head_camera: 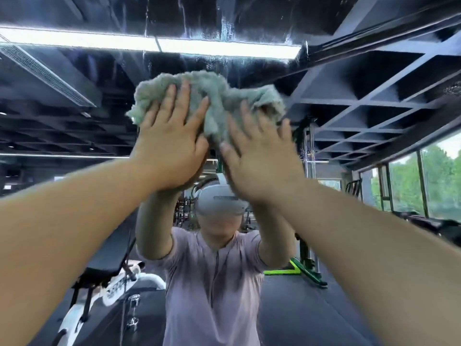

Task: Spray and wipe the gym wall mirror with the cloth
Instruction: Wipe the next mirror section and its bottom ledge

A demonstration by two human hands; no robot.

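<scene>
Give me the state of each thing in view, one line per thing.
cloth: bunched, pressed against the mirror under both hands.
left hand: fingers straight, pressing the cloth.
right hand: fingers spread, pressing the cloth.
mirror: wet, with streaks running down above the cloth.
ceiling light: on, seen as a reflection.

We hold both hands up at twelve o'clock, flat on the crumpled gray-green cloth (217,96), pressing it against the mirror (74,126). Our left hand (169,146) covers the cloth's left part and our right hand (259,161) its lower right, fingers straight and slightly spread. Above the cloth, wet streaks (224,18) run down the glass. In the reflection, a weight bench (104,268) sits at seven o'clock and windows (424,181) at three o'clock.
</scene>
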